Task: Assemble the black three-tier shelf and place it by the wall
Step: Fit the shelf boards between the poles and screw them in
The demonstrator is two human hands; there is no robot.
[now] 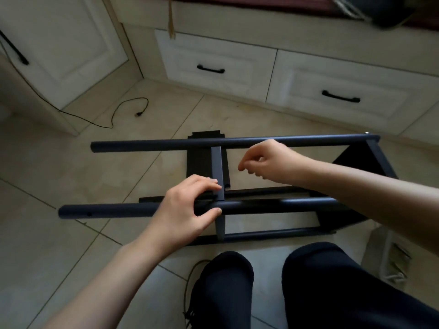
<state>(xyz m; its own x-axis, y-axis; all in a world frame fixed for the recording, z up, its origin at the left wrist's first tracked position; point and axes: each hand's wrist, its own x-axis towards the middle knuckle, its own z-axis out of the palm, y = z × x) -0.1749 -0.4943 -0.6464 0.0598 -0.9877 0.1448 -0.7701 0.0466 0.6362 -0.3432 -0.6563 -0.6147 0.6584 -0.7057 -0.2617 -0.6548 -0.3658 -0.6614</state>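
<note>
The black shelf frame lies on its side on the tiled floor in front of my knees. Its far pole (154,144) and near pole (114,210) run left to right, and a short crossbar (217,166) joins them. My left hand (187,207) grips the near pole where the crossbar meets it, thumb under, fingers over the joint. My right hand (263,160) hovers between the poles with fingers loosely curled and holds nothing that I can see. A black shelf panel (198,160) lies flat under the frame. The frame's right end (370,167) has a panel fitted.
White drawers with black handles (211,69) run along the back, and a white cabinet door (59,43) stands at the left. A black power cord (123,108) trails over the tiles at the left. A pale bag (389,255) sits by my right knee.
</note>
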